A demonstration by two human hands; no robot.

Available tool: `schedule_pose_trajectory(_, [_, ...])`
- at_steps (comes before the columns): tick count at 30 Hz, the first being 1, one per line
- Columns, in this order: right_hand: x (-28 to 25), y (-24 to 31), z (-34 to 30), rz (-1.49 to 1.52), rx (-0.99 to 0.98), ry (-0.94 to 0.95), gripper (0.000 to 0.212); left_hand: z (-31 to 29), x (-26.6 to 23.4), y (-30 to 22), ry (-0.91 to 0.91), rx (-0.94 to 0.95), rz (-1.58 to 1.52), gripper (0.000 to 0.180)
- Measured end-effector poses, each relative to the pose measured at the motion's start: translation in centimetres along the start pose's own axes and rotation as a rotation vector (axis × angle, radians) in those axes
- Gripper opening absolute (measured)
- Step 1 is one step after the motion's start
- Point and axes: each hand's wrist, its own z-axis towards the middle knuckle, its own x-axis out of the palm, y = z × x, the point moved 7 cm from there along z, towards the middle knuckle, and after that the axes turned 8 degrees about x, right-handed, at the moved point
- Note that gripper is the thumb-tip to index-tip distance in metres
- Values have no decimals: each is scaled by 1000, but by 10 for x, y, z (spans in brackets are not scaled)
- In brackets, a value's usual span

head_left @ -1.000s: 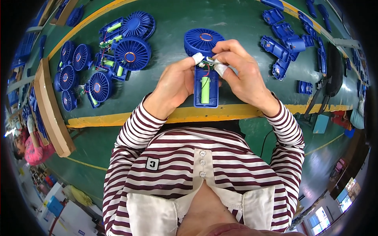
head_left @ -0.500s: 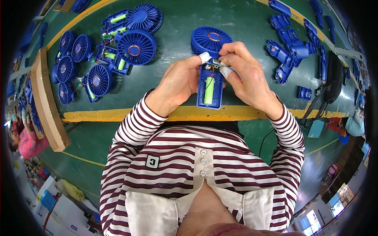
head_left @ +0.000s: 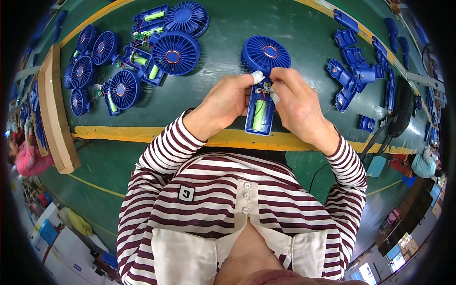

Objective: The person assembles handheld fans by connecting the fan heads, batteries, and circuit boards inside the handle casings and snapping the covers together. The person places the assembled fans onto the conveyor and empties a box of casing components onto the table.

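A blue handheld fan lies face up before me, its round grille pointing away and its opened handle toward me. Inside the handle sit a light green battery cell, thin wires and a small circuit board near the neck. My left hand grips the left side of the handle, its taped thumb at the neck. My right hand is closed at the board's right edge, thumb and fingers pinched together; a taped fingertip shows. Whatever lies between those fingertips is too small to make out.
Several more blue fans with exposed cells and wires lie at the left. Loose blue handle covers are scattered at the right, near a black object with cables. A cardboard tray stands at the left edge; yellow tape lines the near edge.
The view has shifted slightly. Both hands stay at the fan's neck, and the right fingers have drawn in closer over the circuit board.
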Motion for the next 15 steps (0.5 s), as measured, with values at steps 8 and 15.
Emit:
schedule_pose_trajectory(8, [11, 5, -2, -132, -67, 59, 17, -3, -3, -2, 45, -17, 266, 18])
schedule_pose_trajectory(15, [13, 2, -7, -220, 28, 42, 14, -1, -9, 7, 64, 2, 277, 14])
